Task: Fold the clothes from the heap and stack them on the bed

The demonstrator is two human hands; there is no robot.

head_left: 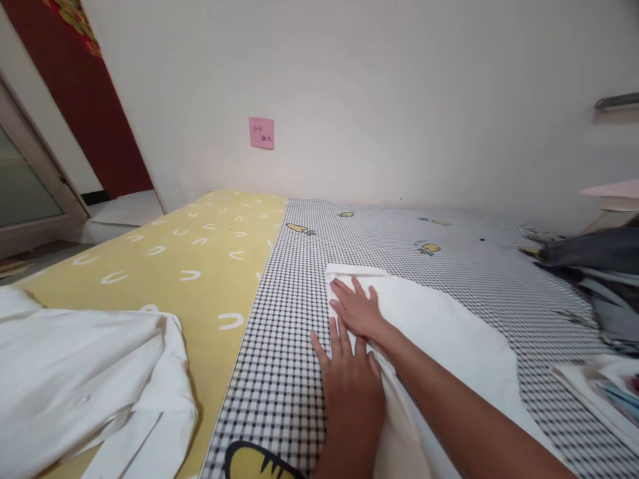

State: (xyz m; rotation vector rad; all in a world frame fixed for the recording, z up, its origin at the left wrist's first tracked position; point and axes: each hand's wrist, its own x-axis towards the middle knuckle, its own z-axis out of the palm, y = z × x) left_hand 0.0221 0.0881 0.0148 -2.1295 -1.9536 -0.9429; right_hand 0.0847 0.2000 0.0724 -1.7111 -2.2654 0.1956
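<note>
A white piece of clothing [439,326] lies spread on the checked sheet, its far edge folded into a narrow band; I cannot tell which garment it is. On its far left corner rests my right hand [357,307], flat with the fingers apart. Just nearer, my left hand [352,382] lies along the left edge with its fingers spread, partly over the cloth and partly over the sheet. Neither hand grips anything that I can see. The near part of the cloth is hidden by my forearms.
A crumpled white buttoned garment [80,379] lies at left on the yellow sheet [210,259]. The black-and-white checked sheet [279,332] adjoins it. Dark clothes [599,266] and a folded white item [599,382] lie at right. A pink note [262,133] sticks to the wall.
</note>
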